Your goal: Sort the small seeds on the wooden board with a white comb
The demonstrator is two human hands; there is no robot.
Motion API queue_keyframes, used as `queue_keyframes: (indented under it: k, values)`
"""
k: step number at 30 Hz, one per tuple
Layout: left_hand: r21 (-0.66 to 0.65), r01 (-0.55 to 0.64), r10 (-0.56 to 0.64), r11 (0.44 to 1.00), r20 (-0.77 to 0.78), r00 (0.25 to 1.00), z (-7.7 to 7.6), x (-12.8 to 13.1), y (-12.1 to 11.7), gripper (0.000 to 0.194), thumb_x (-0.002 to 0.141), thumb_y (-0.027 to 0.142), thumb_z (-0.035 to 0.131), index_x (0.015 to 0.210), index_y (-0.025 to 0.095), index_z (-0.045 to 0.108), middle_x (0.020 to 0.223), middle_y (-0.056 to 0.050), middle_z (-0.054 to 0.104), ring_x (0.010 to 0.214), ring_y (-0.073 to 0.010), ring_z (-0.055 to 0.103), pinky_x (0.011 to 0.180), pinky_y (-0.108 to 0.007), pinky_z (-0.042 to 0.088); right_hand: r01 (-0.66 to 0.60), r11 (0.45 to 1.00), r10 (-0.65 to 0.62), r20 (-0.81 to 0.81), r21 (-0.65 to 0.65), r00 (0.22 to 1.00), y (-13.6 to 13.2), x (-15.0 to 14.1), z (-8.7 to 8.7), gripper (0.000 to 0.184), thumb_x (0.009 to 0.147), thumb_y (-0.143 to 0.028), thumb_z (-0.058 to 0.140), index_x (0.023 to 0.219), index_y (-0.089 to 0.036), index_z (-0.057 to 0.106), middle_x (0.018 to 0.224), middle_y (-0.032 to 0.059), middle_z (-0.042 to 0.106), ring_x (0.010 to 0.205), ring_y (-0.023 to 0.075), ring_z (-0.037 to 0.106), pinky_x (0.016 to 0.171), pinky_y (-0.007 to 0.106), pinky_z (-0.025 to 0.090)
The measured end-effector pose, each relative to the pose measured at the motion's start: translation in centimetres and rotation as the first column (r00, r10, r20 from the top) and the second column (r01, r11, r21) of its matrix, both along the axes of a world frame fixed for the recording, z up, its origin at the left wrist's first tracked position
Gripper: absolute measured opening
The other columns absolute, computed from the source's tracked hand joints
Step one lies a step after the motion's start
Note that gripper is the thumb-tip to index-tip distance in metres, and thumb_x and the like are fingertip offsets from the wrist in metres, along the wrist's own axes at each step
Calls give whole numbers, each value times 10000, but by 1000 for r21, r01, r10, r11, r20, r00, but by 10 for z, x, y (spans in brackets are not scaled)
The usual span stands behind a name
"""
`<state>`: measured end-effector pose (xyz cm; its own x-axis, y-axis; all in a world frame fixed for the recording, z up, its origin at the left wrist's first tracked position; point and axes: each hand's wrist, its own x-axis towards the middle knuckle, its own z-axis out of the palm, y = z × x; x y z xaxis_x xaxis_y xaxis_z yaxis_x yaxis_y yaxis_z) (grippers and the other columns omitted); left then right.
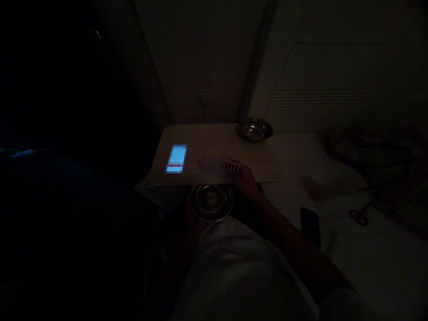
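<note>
The room is very dark. My right hand (245, 178) reaches over the near edge of a small wooden table (261, 160) and is closed on a white slatted plastic basket (219, 165) that rests on the tabletop. My left hand (191, 219) is barely visible under a round steel bowl (211, 201) with something in it, held just below the table's near edge over my lap; its fingers are lost in the dark.
A lit phone (177, 158) lies on the table's left part. Another steel bowl (255, 129) sits at the back right corner. On the bed to the right lie a dark phone (310, 225), red-handled scissors (359, 216) and crumpled cloth (371, 149). A wall socket (201, 97) is behind.
</note>
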<state>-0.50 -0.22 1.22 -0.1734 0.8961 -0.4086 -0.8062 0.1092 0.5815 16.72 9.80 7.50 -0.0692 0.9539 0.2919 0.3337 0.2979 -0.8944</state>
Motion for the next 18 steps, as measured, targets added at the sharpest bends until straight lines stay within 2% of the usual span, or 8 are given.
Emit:
queue_keyframes:
  k: [3, 7, 10, 14, 18]
  values:
    - [4, -1, 1, 1000, 10, 1000, 0, 1, 2, 484, 791, 564, 514, 1144, 247, 613, 1264, -40, 590, 1331, -283, 335, 1077, -447, 287, -30, 999, 29, -11, -18, 1000, -2, 1, 3, 323, 750, -229, 577, 1061, -188, 657, 1032, 63, 692, 924, 218, 636, 883, 390, 473]
    - [27, -56, 58, 998, -62, 996, 0, 2, 0, 420, 789, 446, 586, 1169, 269, 595, 1295, -13, 569, 1358, -243, 291, 1099, -395, 261, -31, 999, 30, -31, -23, 999, -1, 0, 3, 318, 753, -247, 584, 1051, -163, 656, 1011, 78, 695, 902, 218, 640, 863, 385, 479]
    - [12, -83, 84, 996, -119, 989, 1, 3, -8, 474, 758, 369, 642, 1220, 305, 556, 1319, -3, 548, 1365, -233, 278, 1107, -405, 247, -39, 999, 38, -22, -22, 999, 0, -1, -1, 293, 750, -266, 588, 1010, -156, 665, 957, 76, 701, 867, 220, 639, 827, 382, 489]
    - [-6, -99, 97, 995, -125, 987, 8, 4, -19, 569, 737, 348, 665, 1281, 337, 500, 1336, 16, 533, 1371, -233, 260, 1109, -404, 239, -57, 998, 56, -28, -24, 998, 1, -4, -6, 283, 748, -290, 591, 998, -181, 667, 956, 57, 701, 867, 216, 635, 824, 382, 487]
    - [1, -88, 88, 996, -106, 990, 17, 1, -18, 570, 744, 362, 655, 1290, 307, 501, 1353, 26, 519, 1377, -227, 234, 1111, -331, 223, -75, 997, 74, -21, -13, 997, 3, -11, -7, 265, 756, -281, 577, 988, -196, 671, 950, 47, 702, 857, 208, 633, 823, 381, 486]
